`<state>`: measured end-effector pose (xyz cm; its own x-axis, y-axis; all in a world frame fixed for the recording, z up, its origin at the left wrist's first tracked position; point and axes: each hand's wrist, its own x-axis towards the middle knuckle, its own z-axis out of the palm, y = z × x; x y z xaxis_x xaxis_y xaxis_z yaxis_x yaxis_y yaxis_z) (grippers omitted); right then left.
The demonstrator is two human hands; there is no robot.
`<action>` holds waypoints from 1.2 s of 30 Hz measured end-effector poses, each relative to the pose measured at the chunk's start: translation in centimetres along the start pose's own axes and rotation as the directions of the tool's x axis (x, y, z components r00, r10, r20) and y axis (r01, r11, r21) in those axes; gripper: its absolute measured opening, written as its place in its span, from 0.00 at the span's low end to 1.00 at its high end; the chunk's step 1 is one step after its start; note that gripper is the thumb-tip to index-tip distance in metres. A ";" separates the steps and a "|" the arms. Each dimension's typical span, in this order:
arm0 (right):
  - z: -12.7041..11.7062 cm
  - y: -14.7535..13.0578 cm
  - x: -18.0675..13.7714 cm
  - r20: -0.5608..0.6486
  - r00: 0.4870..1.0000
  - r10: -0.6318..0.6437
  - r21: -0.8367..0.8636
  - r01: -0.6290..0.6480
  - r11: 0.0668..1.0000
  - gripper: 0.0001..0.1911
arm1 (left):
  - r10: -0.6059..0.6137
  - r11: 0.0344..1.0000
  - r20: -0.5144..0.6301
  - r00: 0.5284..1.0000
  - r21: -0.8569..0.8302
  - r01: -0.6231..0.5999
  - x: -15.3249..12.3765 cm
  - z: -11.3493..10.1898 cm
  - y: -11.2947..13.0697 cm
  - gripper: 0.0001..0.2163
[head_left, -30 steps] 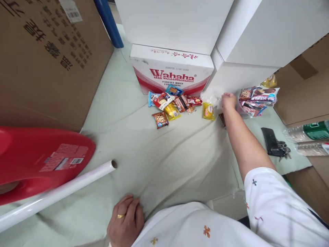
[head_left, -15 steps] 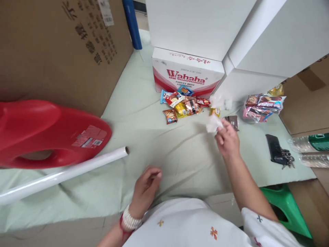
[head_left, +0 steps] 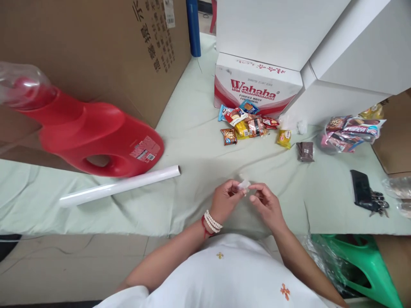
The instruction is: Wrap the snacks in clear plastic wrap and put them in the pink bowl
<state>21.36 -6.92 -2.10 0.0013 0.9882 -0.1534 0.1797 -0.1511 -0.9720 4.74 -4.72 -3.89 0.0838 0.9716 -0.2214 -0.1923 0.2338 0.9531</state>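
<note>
Head view: left hand [head_left: 224,201] pinches one plastic scrap [head_left: 244,185]; right hand [head_left: 268,207] alongside.

Small white crumpled scrap [head_left: 244,185], pinched by left hand [head_left: 224,200] fingers; right hand [head_left: 268,206] just beside; above pale-green cloth [head_left: 192,145].

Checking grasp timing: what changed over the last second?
The right hand drew back from the snack pile with a small clear wrapper; the left hand lifted off the cloth and now pinches it too. Pile, red jug, white roll stayed put.

Pale green sheet [head_left: 199,145] spread flat, tall cardboard box [head_left: 80,51] left, white boxes [head_left: 272,30] behind, bare floor tiles [head_left: 64,265] nearest.
</note>
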 end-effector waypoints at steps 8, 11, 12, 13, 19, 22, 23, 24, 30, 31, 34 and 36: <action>1.0 -0.7 2.0 -0.032 0.970 0.241 0.434 -0.204 0.878 0.19 | -0.143 0.970 -0.050 0.988 -0.206 0.130 -0.9 -2.6 -0.6 0.19; -1.0 -0.2 1.6 -0.014 0.967 0.256 0.448 -0.223 0.866 0.19 | -0.203 0.951 -0.177 0.963 -0.270 0.151 -0.9 -4.0 -1.0 0.20; -1.6 0.1 1.3 -0.006 0.967 0.256 0.414 -0.231 0.880 0.18 | -0.205 0.950 -0.205 0.957 -0.278 0.144 -1.0 -4.3 -1.1 0.20; -2.2 0.4 0.9 -0.016 0.968 0.251 0.353 -0.229 0.907 0.18 | -0.192 0.954 -0.223 0.956 -0.270 0.129 -1.0 -4.5 -1.1 0.20; -3.3 0.3 -0.7 -0.180 0.956 -0.230 -0.288 0.172 0.942 0.14 | -0.037 0.999 -0.066 0.997 -0.007 0.037 -2.0 -3.6 -0.1 0.14; -2.4 -0.7 -0.1 0.100 0.952 -0.289 -0.434 0.304 0.848 0.10 | -0.047 0.999 0.022 0.999 0.000 0.047 -2.2 -3.3 0.1 0.13; -2.1 -1.0 0.2 0.162 0.951 -0.264 -0.444 0.310 0.841 0.08 | -0.060 0.998 0.018 0.998 -0.024 0.060 -2.1 -3.3 0.0 0.13; -1.8 -1.1 0.4 0.186 0.955 -0.232 -0.439 0.292 0.850 0.08 | -0.078 0.995 -0.003 0.997 -0.060 0.078 -1.9 -3.5 -0.1 0.13; -1.5 -0.5 0.4 0.009 0.986 0.169 -0.057 -0.168 0.984 0.16 | -0.221 0.959 -0.166 0.961 -0.214 0.184 -0.8 -4.7 -1.2 0.17; -1.5 -0.4 0.3 -0.009 0.972 0.234 0.021 -0.234 0.972 0.18 | -0.218 0.959 -0.184 0.958 -0.223 0.176 -0.7 -4.7 -1.3 0.17; -1.4 -0.3 0.1 -0.069 0.947 0.313 0.159 -0.299 0.941 0.20 | -0.195 0.959 -0.186 0.963 -0.241 0.148 -0.7 -4.2 -1.2 0.16; -1.3 -0.3 0.1 -0.093 0.945 0.312 0.223 -0.286 0.932 0.20 | -0.185 0.945 -0.164 0.969 -0.302 0.129 -0.7 -3.8 -0.8 0.14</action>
<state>22.55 -6.77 -1.54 0.1489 0.8895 -0.4320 -0.0523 -0.4292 -0.9017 1.08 -5.41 -5.27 -0.0434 0.9044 -0.4245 -0.4657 0.3576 0.8095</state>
